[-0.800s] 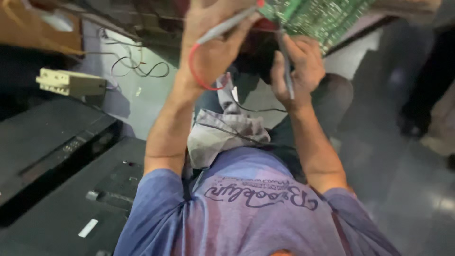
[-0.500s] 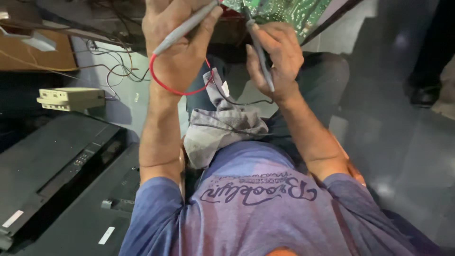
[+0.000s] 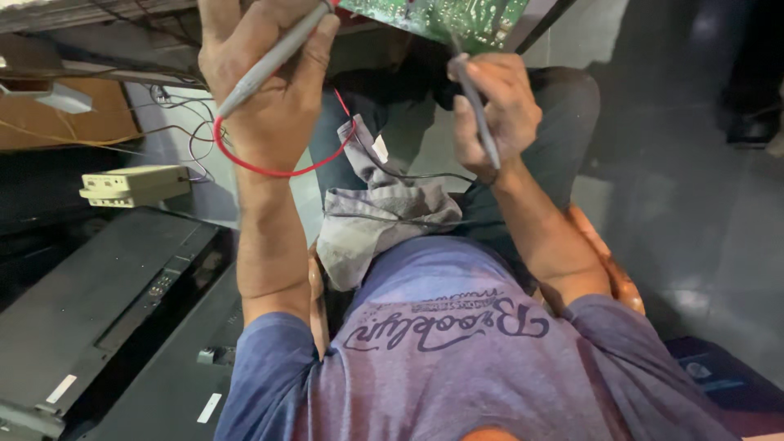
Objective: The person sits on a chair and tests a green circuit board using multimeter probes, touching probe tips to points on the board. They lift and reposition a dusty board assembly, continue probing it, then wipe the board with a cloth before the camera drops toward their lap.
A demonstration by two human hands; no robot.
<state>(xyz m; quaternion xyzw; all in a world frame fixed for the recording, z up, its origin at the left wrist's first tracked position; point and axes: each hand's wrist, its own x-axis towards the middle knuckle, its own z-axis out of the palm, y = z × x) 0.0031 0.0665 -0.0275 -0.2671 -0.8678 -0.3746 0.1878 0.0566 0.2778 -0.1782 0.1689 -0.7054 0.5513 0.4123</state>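
Green printed circuit board sits at the top edge above the lap — thin, stiff, light and likely fragile, best held by its bare edges, not the components. Left hand is clenched on a slim grey test probe with red lead; right hand pinches a second grey probe against the board — both probes light, rigid, gripped mid-shaft. No containers in view.

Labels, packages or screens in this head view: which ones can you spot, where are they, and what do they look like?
White sticker: small oblong on the dark flat panel, lower left.
White sticker: slim oblong on the dark casing beside the left arm.
Tag: small, white, on the grey cloth in the lap.
Cream box: long plastic housing, left.
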